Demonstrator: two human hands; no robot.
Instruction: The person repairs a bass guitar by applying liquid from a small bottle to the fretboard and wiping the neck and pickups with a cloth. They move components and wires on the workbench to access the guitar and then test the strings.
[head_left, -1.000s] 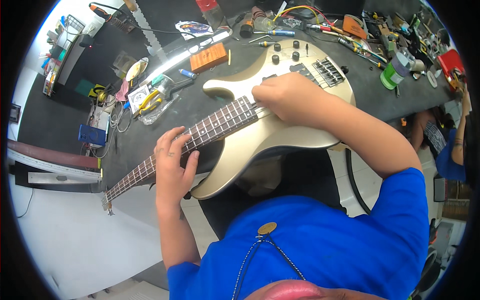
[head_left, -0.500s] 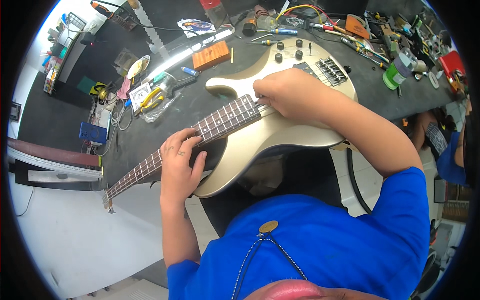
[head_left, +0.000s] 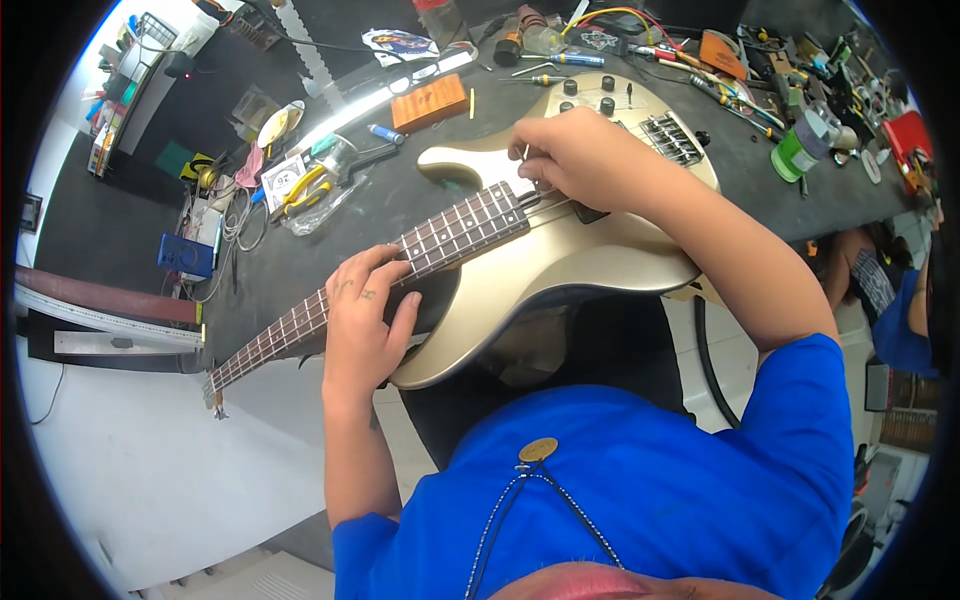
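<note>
A gold electric bass guitar (head_left: pixel 480 320) lies across the workbench, its neck pointing to the lower left. My left hand (head_left: pixel 365 315) rests over the fretboard (head_left: pixel 465 232), fingertips on the strings and thumb held apart on the near side. Above the body, just past the fretboard's end, is my right hand (head_left: pixel 575 155) with its fingers curled together. Whatever they may pinch is too small or hidden to make out. Part of the pickup area lies under this hand. Black knobs (head_left: pixel 607 105) and the metal bridge (head_left: pixel 670 138) show beyond it.
An orange-brown wooden block (head_left: pixel 430 103) sits behind the bass. Yellow-handled pliers (head_left: pixel 308 190) lie on a plastic bag at left. A green-labelled bottle (head_left: pixel 797 150) and scattered tools (head_left: pixel 720 95) fill the right. Another person (head_left: pixel 900 300) is at the right edge.
My right hand has lifted a little away from the fretboard's end, and its fingers have curled more. My left hand keeps its place on the neck. The whole view has shifted slightly.
</note>
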